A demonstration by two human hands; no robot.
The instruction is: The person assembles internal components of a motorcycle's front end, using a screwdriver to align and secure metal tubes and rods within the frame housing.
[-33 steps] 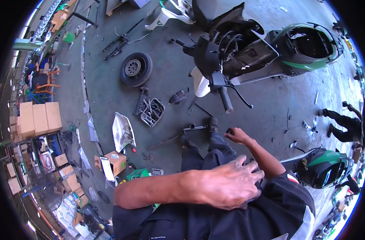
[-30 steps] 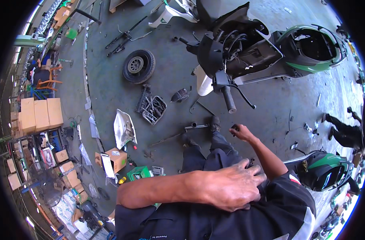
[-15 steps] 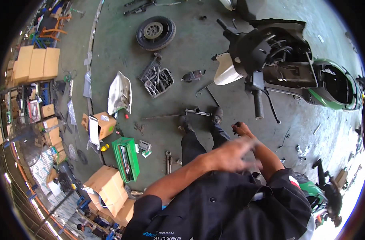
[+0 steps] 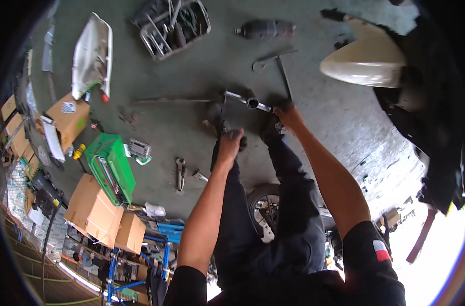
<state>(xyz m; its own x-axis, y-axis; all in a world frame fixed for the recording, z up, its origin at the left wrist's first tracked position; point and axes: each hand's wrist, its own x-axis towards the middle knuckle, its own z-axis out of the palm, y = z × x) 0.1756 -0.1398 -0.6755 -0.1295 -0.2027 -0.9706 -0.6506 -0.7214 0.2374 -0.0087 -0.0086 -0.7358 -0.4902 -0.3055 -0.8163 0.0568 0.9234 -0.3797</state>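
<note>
My left hand hangs over my left leg, fingers curled; what they hold, if anything, is hidden. My right hand is curled beside the right end of a metal bar with a round socket; I cannot tell whether it touches the bar, and its grip is hidden in dark shadow. The bar lies across the floor at my shoes. A long thin rod extends to the left, and a bent rod lies above my right hand. A dark cylindrical part and a tray of metal parts are farther forward.
A silver body panel, cardboard boxes, a green case and wrenches lie to the left. At the right stands a dark scooter with a white fender. A wheel shows beyond my legs.
My view has tipped down toward my feet. My left hand has moved from across my chest down over my left leg; my right hand has reached forward to the bar's right end.
</note>
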